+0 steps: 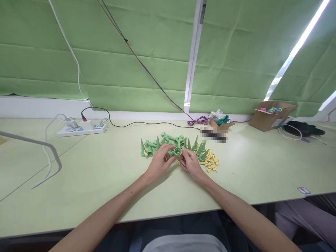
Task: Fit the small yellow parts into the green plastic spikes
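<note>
A green plastic cone-shaped spike (177,151) is held with its round hollow end facing me. Curled round its left side, my left hand (160,161) grips it between fingers and thumb. My right hand (192,163) is closed at the right rim of the same piece; a bit of yellow shows below its fingertips, too small to make out. Behind both hands spreads a pile of green spikes (195,143) and tubes (168,136), some upright, some lying. Small yellow plastic parts (210,160) are heaped to the right of my right hand.
A power strip (82,129) with plugs sits at the back left, its black cable running along the wall. A grey bent bar (49,143) juts in from the left. At the back right are cardboard boxes (271,117) and a black bag (301,129). Another person's leg (304,220) shows at right.
</note>
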{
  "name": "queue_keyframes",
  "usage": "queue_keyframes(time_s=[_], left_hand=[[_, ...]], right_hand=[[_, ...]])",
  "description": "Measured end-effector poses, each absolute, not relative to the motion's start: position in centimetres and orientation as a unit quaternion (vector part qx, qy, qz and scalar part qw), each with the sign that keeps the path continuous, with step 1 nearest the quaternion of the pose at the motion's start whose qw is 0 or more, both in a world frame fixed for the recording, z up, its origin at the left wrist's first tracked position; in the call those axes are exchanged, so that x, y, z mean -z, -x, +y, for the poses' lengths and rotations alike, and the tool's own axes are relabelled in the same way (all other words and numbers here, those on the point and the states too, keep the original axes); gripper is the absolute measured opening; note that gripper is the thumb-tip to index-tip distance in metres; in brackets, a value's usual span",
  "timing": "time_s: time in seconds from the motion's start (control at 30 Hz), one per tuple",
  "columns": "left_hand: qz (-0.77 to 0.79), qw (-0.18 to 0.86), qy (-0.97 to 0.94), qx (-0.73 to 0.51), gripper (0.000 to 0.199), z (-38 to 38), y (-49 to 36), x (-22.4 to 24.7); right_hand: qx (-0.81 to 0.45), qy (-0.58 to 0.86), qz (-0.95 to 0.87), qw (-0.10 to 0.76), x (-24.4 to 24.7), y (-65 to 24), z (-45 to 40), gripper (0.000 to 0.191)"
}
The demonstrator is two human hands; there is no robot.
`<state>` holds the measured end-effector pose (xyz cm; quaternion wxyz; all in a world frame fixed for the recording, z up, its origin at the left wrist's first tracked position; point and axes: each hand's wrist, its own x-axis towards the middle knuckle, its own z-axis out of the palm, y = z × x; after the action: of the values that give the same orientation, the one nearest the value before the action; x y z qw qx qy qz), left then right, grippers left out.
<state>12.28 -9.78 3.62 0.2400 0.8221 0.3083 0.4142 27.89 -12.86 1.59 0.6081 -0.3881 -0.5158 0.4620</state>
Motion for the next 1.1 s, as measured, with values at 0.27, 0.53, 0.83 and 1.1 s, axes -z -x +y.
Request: queue_keyframes(time_s=[0.27,0.53,0.83,1.1], left_hand=[[0.367,0.448,-0.729,-0.365,0.041,-9.8,-12.6,-4.6],[0.296,0.675,-0.613,-0.284,0.054,-9.7,-12.7,-4.4],[0.256,0.695,-0.61,-0.282,0.041,-9.7,-12.2,-4.3],[0.281,0.581,-0.701,-0.302,0.04,-9.4,-11.6,-4.1]], right_hand=[[-0.334,0.424,-0.552,0.636,-1.7,-28.2,-12.7,0.046],[-0.304,0.398,-0.634,0.59,-1.9,-28.4,-13.2,0.043],[-0.351,0.383,-0.634,0.573,-1.3,-28.5,-13.1,0.039],[-0.364,0.395,-0.634,0.557,-1.0,-28.6,-12.9,0.041]])
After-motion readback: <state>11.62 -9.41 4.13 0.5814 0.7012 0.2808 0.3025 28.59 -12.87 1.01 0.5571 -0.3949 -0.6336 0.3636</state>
